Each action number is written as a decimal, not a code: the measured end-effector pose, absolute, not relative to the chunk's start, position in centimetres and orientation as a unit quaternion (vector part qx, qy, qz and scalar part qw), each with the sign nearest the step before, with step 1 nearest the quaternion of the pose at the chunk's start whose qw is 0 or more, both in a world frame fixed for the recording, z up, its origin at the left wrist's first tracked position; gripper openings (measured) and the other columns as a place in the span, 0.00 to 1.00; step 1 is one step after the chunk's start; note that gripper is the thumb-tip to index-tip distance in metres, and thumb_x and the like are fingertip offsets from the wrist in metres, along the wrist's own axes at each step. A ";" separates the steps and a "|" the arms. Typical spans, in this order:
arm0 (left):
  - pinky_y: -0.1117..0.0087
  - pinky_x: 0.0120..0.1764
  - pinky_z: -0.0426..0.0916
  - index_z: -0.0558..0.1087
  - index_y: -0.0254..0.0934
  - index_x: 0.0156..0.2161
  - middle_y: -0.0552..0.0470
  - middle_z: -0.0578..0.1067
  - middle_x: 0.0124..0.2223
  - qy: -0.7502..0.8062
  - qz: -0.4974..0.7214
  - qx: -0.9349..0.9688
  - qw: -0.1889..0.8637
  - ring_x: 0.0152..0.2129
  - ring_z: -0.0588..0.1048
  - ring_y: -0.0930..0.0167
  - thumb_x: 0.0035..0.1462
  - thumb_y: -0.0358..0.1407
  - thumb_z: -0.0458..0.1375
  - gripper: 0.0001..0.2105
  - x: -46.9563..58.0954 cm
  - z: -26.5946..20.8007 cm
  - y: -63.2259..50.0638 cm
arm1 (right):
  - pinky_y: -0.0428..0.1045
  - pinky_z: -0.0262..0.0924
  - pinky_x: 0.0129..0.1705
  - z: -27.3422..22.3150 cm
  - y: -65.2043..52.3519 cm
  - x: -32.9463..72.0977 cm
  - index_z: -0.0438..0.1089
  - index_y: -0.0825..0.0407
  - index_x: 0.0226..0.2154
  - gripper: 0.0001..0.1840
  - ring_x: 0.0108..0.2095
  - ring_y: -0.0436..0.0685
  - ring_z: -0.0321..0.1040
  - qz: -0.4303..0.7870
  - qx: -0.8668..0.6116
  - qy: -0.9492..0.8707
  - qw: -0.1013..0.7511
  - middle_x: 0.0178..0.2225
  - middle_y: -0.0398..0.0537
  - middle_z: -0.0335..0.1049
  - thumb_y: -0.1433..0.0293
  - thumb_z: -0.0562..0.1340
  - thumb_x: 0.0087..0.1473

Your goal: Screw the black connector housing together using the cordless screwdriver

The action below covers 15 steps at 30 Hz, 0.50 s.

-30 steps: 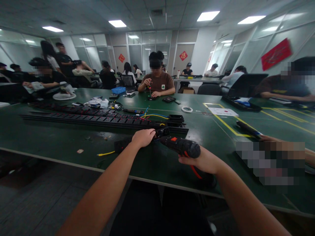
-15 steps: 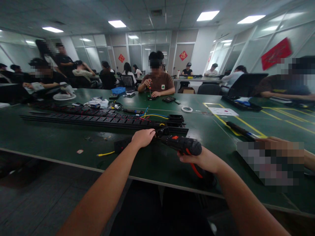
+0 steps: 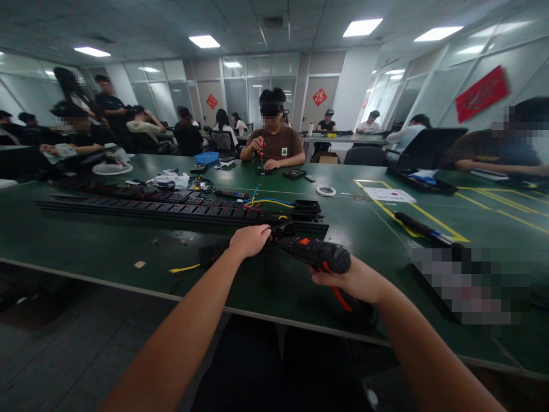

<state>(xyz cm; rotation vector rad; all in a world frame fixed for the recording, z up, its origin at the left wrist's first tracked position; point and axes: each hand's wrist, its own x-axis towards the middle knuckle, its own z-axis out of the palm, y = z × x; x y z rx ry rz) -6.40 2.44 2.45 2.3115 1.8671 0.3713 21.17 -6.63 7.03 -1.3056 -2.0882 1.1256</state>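
In my right hand (image 3: 347, 279) is a black cordless drill (image 3: 315, 252) with orange-red trim, its nose pointing left. My left hand (image 3: 250, 240) is closed on a small black part (image 3: 283, 230) at the drill's nose; the fingers partly hide that part, and the bit's tip cannot be made out. Beneath and left of my left hand lies a black block (image 3: 212, 252), from which a yellow wire (image 3: 185, 268) sticks out. Just beyond my hands, long black power strips (image 3: 184, 209) with rows of sockets lie across the table.
Blue and yellow wires (image 3: 270, 201) run to a black end piece (image 3: 306, 206). A white tape roll (image 3: 326, 190) lies farther back. On the right are a black electric screwdriver (image 3: 424, 229) and a black tray (image 3: 422, 180). Across the table a person (image 3: 272, 143) holds a red-handled screwdriver.
Another person's hand at the right has left the table, and the screwdriver there now lies uncovered. My hands and the drill have barely moved.
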 end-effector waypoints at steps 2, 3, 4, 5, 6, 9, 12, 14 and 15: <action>0.61 0.52 0.68 0.71 0.50 0.61 0.51 0.75 0.60 0.620 0.123 0.771 0.074 0.53 0.74 0.59 0.69 0.49 0.40 0.25 -6.4 2.4 2.5 | 0.56 0.66 0.46 7.0 -6.6 21.2 0.76 0.53 0.36 0.14 0.38 0.61 0.72 0.398 -0.469 -0.759 0.213 0.35 0.47 0.77 0.63 0.69 0.46; 0.61 0.52 0.67 0.71 0.49 0.61 0.51 0.75 0.60 0.619 0.124 0.772 0.074 0.54 0.74 0.59 0.69 0.49 0.40 0.25 -6.5 2.4 2.5 | 0.56 0.66 0.46 6.9 -6.6 21.2 0.76 0.53 0.36 0.14 0.38 0.61 0.72 0.395 -0.468 -0.762 0.212 0.35 0.46 0.77 0.63 0.69 0.46; 0.61 0.52 0.67 0.71 0.49 0.61 0.51 0.75 0.60 0.618 0.124 0.773 0.074 0.54 0.74 0.59 0.69 0.49 0.40 0.25 -6.5 2.4 2.5 | 0.55 0.66 0.45 6.9 -6.6 21.2 0.76 0.52 0.36 0.13 0.38 0.61 0.72 0.392 -0.467 -0.763 0.213 0.35 0.46 0.77 0.63 0.69 0.46; 0.61 0.52 0.67 0.71 0.49 0.61 0.51 0.75 0.60 0.618 0.124 0.773 0.074 0.54 0.74 0.59 0.69 0.49 0.40 0.25 -6.5 2.4 2.5 | 0.55 0.66 0.45 6.8 -6.6 21.2 0.76 0.52 0.35 0.13 0.37 0.60 0.72 0.390 -0.466 -0.765 0.213 0.34 0.45 0.77 0.63 0.69 0.46; 0.61 0.53 0.67 0.71 0.49 0.61 0.51 0.74 0.60 0.619 0.123 0.772 0.074 0.54 0.74 0.60 0.69 0.49 0.40 0.25 -6.5 2.4 2.5 | 0.55 0.67 0.44 6.8 -6.5 21.2 0.76 0.52 0.35 0.13 0.37 0.60 0.72 0.389 -0.465 -0.766 0.215 0.34 0.45 0.77 0.63 0.69 0.46; 0.62 0.52 0.67 0.70 0.50 0.62 0.51 0.74 0.60 0.621 0.119 0.771 0.077 0.54 0.74 0.60 0.69 0.49 0.40 0.25 -6.5 2.4 2.5 | 0.54 0.67 0.44 6.6 -6.5 21.3 0.76 0.51 0.35 0.13 0.36 0.59 0.72 0.386 -0.458 -0.769 0.223 0.32 0.43 0.77 0.63 0.70 0.46; 0.62 0.51 0.67 0.71 0.50 0.61 0.51 0.75 0.60 0.619 0.120 0.772 0.076 0.53 0.74 0.60 0.69 0.49 0.40 0.25 -6.5 2.5 2.4 | 0.54 0.67 0.44 6.5 -6.4 21.3 0.77 0.51 0.35 0.13 0.36 0.59 0.72 0.383 -0.457 -0.770 0.225 0.32 0.43 0.77 0.63 0.70 0.46; 0.62 0.51 0.67 0.71 0.50 0.61 0.51 0.75 0.59 0.618 0.122 0.773 0.074 0.53 0.75 0.60 0.69 0.49 0.40 0.24 -6.5 2.4 2.4 | 0.54 0.67 0.44 6.4 -6.4 21.4 0.77 0.51 0.35 0.13 0.36 0.59 0.72 0.381 -0.460 -0.770 0.224 0.33 0.43 0.77 0.63 0.70 0.46; 0.61 0.51 0.67 0.71 0.50 0.61 0.51 0.76 0.59 0.618 0.122 0.773 0.074 0.52 0.75 0.60 0.69 0.49 0.40 0.24 -6.5 2.4 2.5 | 0.54 0.67 0.44 6.4 -6.3 21.4 0.77 0.51 0.35 0.13 0.36 0.59 0.72 0.381 -0.461 -0.770 0.224 0.33 0.43 0.77 0.63 0.70 0.46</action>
